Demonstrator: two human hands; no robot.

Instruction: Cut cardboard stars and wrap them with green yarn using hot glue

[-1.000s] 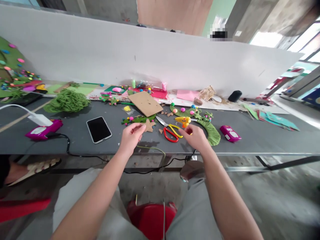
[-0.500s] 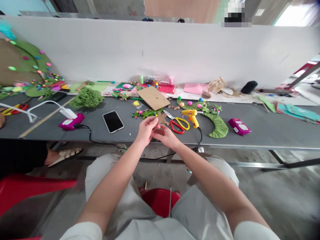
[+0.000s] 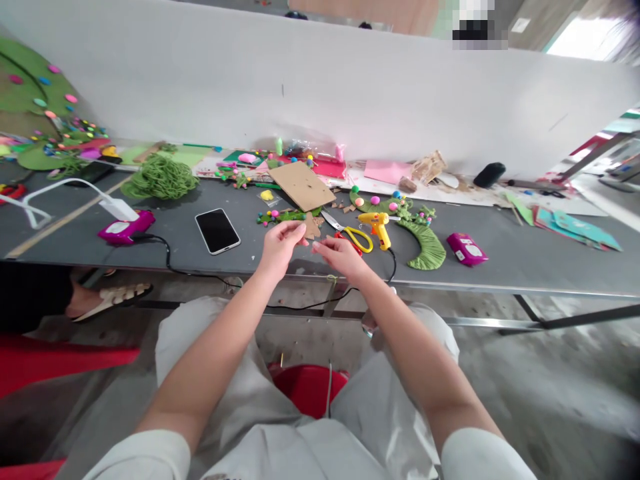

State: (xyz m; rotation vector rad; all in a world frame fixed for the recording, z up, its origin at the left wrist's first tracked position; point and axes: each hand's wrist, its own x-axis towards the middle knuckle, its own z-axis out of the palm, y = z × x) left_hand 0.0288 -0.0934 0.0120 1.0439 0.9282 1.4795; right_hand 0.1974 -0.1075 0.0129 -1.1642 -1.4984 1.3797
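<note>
The left hand and right hand nearly meet at center frame, fingertips drawn close, anything held too small to tell, near a cardboard cutout and scissors on the gray counter.

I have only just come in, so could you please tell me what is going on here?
A seated person has the left hand and right hand close together over the near side of the grey table; whatever the fingers may pinch is too small to tell. Just beyond the left hand is a jagged cardboard piece. The scissors lie partly hidden behind the right hand, with a yellow glue gun to their right.
</note>
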